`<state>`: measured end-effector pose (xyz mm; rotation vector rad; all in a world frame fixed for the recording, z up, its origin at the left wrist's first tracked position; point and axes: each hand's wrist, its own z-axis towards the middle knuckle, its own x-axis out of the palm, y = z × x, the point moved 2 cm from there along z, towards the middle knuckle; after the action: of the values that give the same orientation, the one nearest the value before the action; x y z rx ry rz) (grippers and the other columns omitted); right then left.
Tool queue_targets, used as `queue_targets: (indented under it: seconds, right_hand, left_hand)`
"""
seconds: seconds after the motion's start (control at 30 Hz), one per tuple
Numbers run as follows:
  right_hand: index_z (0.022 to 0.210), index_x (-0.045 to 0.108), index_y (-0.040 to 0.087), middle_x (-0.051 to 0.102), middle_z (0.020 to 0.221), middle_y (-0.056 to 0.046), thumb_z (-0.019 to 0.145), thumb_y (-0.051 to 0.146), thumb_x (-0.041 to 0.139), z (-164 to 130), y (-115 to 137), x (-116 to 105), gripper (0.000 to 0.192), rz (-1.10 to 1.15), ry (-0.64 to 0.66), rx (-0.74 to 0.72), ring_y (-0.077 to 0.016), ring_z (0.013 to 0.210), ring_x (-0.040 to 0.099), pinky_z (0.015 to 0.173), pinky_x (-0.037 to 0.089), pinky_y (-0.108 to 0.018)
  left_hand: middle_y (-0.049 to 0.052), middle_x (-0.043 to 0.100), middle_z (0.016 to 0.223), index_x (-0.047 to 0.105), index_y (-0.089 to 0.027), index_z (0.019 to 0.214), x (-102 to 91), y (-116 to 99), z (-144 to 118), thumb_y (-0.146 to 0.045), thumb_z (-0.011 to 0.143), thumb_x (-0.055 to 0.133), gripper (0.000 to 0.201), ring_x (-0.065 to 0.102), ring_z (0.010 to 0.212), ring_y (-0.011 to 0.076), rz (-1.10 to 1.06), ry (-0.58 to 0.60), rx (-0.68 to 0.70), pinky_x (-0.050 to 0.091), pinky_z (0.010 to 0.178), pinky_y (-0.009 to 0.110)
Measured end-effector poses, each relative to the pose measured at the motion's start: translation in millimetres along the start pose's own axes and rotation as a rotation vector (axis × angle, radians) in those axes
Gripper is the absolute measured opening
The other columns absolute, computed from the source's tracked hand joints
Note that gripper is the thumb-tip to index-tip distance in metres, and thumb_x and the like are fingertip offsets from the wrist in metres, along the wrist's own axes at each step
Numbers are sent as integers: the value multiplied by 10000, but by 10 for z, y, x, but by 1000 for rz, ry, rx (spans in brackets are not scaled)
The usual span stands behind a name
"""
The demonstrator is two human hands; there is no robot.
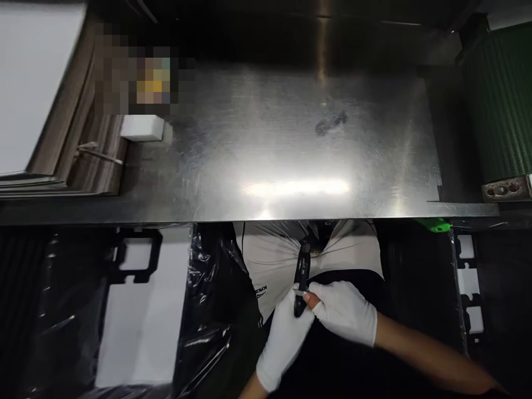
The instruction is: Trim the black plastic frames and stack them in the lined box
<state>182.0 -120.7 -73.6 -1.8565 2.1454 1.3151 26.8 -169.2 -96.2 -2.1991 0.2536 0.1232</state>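
Note:
Below the bench's front edge, over my lap, my left hand (288, 327) in a white glove is closed around the lower end of a narrow black plastic part (303, 266). The part stands roughly upright in view, with slots along it. My right hand (343, 310), also in a white glove with the thumb tip bare, pinches a small thin metallic piece (300, 292) against the part. This piece looks like a short blade, but most of it is hidden by the fingers. Both hands touch at the part.
A metal bench (266, 149) spans the front. On its left are a stack of cardboard sheets (62, 122) and a white block (142, 128). A green ribbed belt (501, 105) is at right. Black frame parts (155, 249) lie on a white sheet (141, 332) beside clear plastic film (203, 310).

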Motion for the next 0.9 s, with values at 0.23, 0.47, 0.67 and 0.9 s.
queue_targets:
  seconds: [0.23,0.47,0.67,0.9]
  right_hand:
    - [1062,707,249,811,890,-9,1168,456,422,11,-21,136,367,60,23,106,-190,738,742,601,284,-304]
    - [1055,699,244,800,901,-2,1169,428,421,0,-40,158,353,160,25,94,-174,739,712,619,277,-307]
    - [1060,698,239,807,918,-9,1174,406,405,3,-24,168,356,194,22,108,-183,775,735,640,301,-311]
    - [1141,700,232,831,959,-36,1177,415,393,-4,-10,160,360,119,32,120,-216,805,776,632,303,-322]
  left_hand:
    - [2,626,719,559,-253,729,29,-18,-28,-385,864,663,216,571,695,207,47,-34,-56,517,676,332]
    - [-30,526,648,479,-257,671,47,-10,-19,-421,828,668,295,484,626,173,50,-59,-82,441,591,294]
    - [-24,533,673,505,-244,688,53,14,-10,-401,829,661,262,472,657,171,37,-57,-88,441,615,291]
    - [-17,560,684,535,-236,700,58,5,6,-422,828,654,256,497,670,176,14,-39,-80,446,624,297]
